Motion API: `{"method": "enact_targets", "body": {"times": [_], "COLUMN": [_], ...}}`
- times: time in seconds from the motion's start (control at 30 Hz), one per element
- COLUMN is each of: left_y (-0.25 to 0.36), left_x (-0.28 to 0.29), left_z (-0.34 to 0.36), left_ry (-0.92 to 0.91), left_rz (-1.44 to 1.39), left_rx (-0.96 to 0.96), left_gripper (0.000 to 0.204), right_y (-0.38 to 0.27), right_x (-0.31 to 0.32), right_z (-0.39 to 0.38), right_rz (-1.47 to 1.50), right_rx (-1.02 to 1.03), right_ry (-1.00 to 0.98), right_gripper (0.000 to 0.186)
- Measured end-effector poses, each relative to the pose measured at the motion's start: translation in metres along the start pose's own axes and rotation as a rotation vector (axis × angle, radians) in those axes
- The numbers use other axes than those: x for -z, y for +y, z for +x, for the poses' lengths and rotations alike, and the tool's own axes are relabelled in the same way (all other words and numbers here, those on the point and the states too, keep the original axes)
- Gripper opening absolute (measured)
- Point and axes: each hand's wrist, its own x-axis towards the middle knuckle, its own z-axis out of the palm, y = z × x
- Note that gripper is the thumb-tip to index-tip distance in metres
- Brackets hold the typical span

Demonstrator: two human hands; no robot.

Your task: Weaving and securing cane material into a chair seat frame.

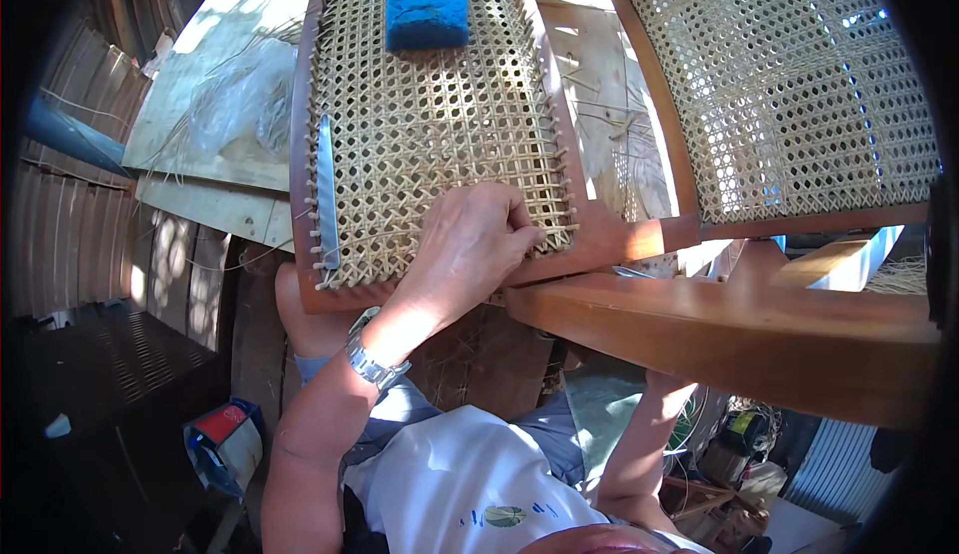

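My left hand (pixel 478 226) rests on the near right corner of a woven cane panel (pixel 440 134) set in a reddish-brown wooden frame (pixel 303 169). Its thumb and fingertips are pinched together at the panel's edge; whatever lies between them is too small to make out. Short pegs or cane ends stick up along the panel's borders. Mostly hidden under a thick curved wooden piece (pixel 719 339), my right hand (pixel 669 384) shows only near the wrist, so its fingers cannot be seen. Along the panel's left edge lies a flat, pointed grey strip (pixel 327 194).
A blue block (pixel 428 0), sponge-like, sits at the panel's far end. A second caned panel (pixel 779 94) rises at the right. Beyond the frame, a clear plastic bag (pixel 240 104) lies on a pale wooden board (pixel 165 144). A dark cabinet (pixel 110 394) stands at lower left.
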Motion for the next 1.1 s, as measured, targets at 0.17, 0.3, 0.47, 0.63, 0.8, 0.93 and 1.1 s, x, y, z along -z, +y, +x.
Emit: {"method": "enact_targets", "body": {"times": [0.17, 0.3, 0.47, 0.63, 0.8, 0.93, 1.1], "left_y": [0.002, 0.001, 0.0, -0.001, -0.004, -0.005, -0.003], "left_x": [0.0, 0.001, 0.0, -0.003, -0.005, -0.006, -0.006], "left_z": [0.004, 0.006, 0.007, 0.009, 0.012, 0.012, 0.011], "left_ry": [-0.009, -0.059, -0.04, -0.052, -0.033, -0.046, -0.023], "left_rz": [0.038, -0.028, 0.046, 0.105, 0.106, 0.104, 0.094], "left_rx": [0.076, 0.139, 0.075, 0.084, 0.05, 0.072, 0.042], "left_gripper": [0.018, 0.017, 0.016, 0.017, 0.018, 0.018, 0.018], "right_y": [-0.014, -0.023, -0.018, -0.021, -0.021, -0.007, 0.003], "right_x": [-0.048, -0.07, -0.067, -0.067, -0.071, -0.065, -0.056], "right_z": [0.011, 0.017, 0.042, 0.052, 0.064, 0.076, 0.079], "right_rz": [-0.111, -0.035, -0.059, -0.082, -0.123, 0.017, 0.072], "right_rx": [-0.059, -0.172, -0.09, -0.151, -0.155, -0.307, -0.467], "right_ry": [0.052, -0.051, -0.268, -0.346, -0.414, -0.444, -0.439], "right_gripper": [0.027, 0.021, 0.015, 0.016, 0.015, 0.015, 0.02]}}
